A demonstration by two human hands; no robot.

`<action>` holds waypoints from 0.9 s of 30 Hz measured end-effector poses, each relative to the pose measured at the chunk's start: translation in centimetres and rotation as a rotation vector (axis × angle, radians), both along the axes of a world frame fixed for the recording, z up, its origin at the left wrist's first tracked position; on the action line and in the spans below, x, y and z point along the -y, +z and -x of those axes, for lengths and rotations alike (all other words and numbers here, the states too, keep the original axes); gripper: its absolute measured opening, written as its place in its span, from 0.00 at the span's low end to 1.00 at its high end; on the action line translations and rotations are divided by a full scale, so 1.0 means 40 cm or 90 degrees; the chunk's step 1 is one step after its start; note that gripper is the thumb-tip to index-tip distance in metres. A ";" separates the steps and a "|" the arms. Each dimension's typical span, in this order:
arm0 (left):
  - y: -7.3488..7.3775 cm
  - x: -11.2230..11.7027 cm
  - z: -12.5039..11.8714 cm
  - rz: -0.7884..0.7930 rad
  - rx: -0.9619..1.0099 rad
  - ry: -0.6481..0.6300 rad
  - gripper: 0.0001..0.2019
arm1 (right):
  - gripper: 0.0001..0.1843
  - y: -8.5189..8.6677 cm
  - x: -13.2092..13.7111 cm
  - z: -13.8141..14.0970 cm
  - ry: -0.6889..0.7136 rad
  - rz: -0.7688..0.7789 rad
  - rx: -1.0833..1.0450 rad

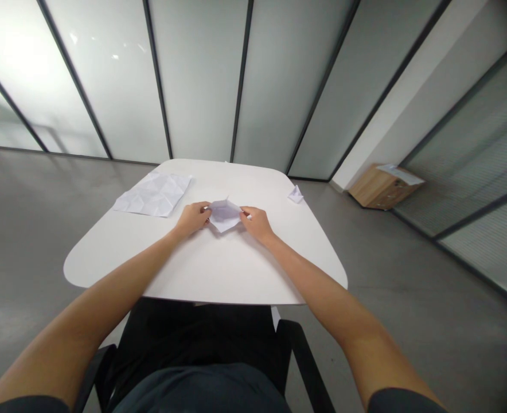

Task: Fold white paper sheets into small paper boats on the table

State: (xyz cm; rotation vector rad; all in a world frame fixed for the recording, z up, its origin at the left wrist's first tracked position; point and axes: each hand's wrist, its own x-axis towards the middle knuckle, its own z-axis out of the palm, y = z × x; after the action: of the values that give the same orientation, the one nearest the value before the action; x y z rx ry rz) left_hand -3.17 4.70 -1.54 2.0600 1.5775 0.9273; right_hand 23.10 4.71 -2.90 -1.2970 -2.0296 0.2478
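Observation:
Over the middle of the white table [227,275] I hold a folded piece of white paper [224,215], opened out into a shallow boat-like or box-like shape with a hollow centre. My left hand [194,218] pinches its left end between thumb and fingers. The right end is gripped the same way by my right hand [256,221]. Part of each end is covered by the fingers. A creased white sheet [155,194] lies flat at the table's back left. Near the right edge sits a small folded paper piece [295,194] with pointed corners.
Frosted glass panels [197,80] with dark frames stand behind the table. A wooden cabinet [382,186] with papers on top is on the floor at the right. Black chair armrests [299,338] flank my lap below the table's front edge.

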 end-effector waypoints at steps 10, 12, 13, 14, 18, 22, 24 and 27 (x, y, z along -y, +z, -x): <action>-0.020 -0.012 0.003 0.081 0.175 -0.048 0.18 | 0.20 0.002 -0.005 -0.005 -0.010 0.036 -0.027; -0.024 -0.014 0.004 0.084 0.222 -0.054 0.19 | 0.20 0.004 -0.005 -0.005 -0.014 0.053 -0.047; -0.026 -0.014 0.004 0.087 0.244 -0.055 0.19 | 0.21 0.005 -0.005 -0.006 -0.016 0.062 -0.060; -0.027 -0.015 0.004 0.090 0.264 -0.054 0.18 | 0.20 0.007 -0.005 -0.006 -0.019 0.072 -0.075; -0.031 -0.019 0.006 0.112 0.320 -0.049 0.17 | 0.20 0.012 -0.003 -0.011 -0.022 0.124 -0.144; -0.032 -0.023 0.011 0.145 0.313 -0.093 0.17 | 0.21 0.015 -0.004 -0.016 -0.019 0.144 -0.174; -0.029 -0.024 0.012 0.161 0.294 -0.103 0.16 | 0.18 0.013 -0.006 -0.016 -0.036 0.132 -0.147; -0.019 -0.021 0.011 0.125 0.196 -0.087 0.17 | 0.13 0.006 -0.011 -0.017 -0.039 0.116 -0.082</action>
State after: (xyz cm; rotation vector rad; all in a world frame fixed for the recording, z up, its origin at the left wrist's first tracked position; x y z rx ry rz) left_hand -3.62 5.55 -2.32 1.7680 1.2953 0.9464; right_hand 23.76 5.15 -2.68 -1.4133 -1.8910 0.4859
